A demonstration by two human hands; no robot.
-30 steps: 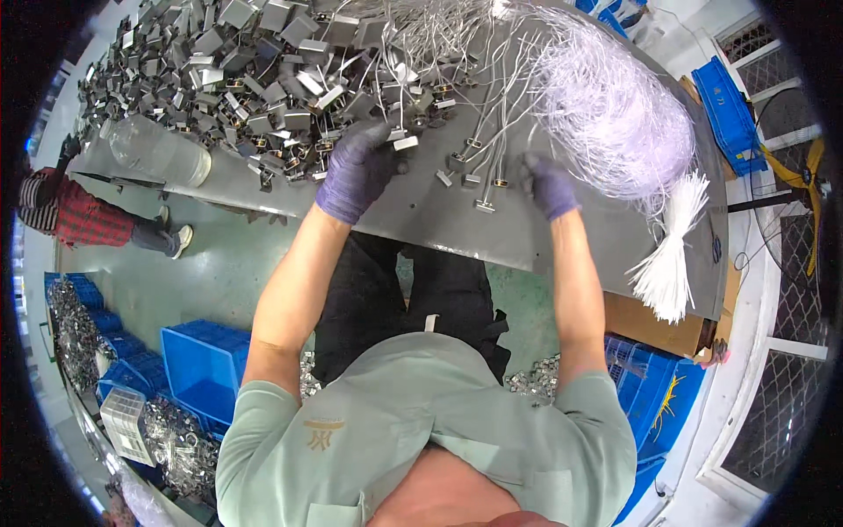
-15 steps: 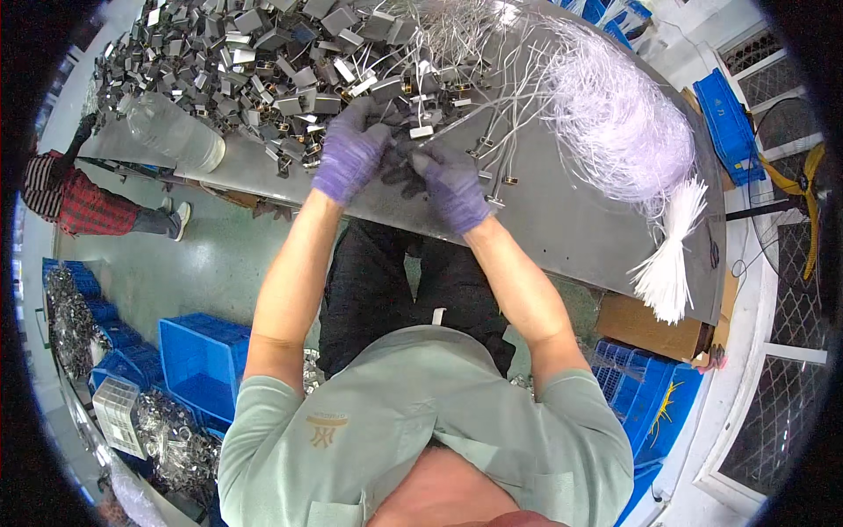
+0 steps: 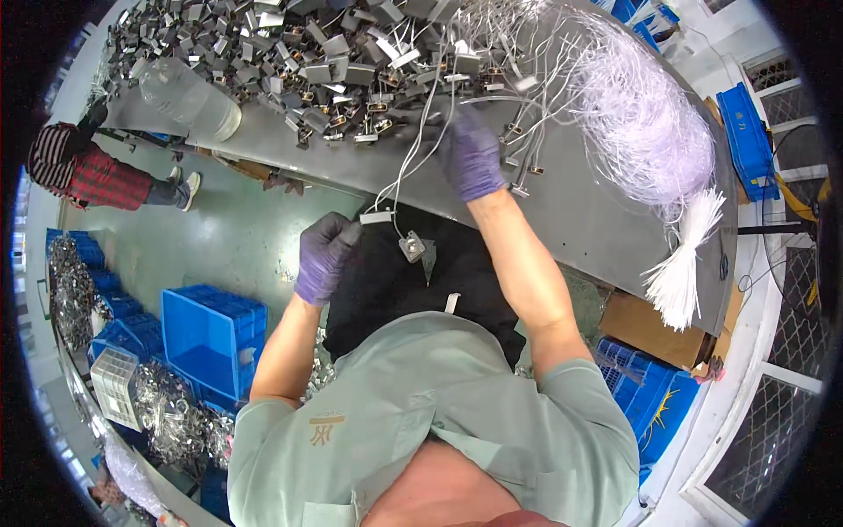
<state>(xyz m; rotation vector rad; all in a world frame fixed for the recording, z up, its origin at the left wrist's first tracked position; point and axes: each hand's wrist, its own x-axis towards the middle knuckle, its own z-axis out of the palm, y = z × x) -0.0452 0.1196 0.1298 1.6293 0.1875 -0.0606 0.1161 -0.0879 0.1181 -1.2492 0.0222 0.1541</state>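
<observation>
My left hand (image 3: 323,253), in a purple glove with grey fingertips, is closed on the end of a small silvery metal block (image 3: 378,217) in front of the table edge. White cord (image 3: 406,171) runs from that block up toward the pile. A second, squarish metal piece (image 3: 411,247) dangles beside it over my lap. My right hand (image 3: 471,156), gloved alike, is over the table near the pile's front edge. Its fingers are smeared by motion, so what they hold cannot be made out. Many small grey metal pieces (image 3: 338,68) lie heaped before me.
A clear plastic bottle (image 3: 189,98) lies at the table's left. On the right are a tangle of clear strands (image 3: 645,123) and a white cord bundle (image 3: 674,285). A blue crate (image 3: 206,347) stands on the floor at left. Another person (image 3: 97,171) is at far left.
My hands, together at the pile before, are now apart. The left has come down toward my lap with the metal block; the right has moved slightly up. The cord now stretches between pile and lap.
</observation>
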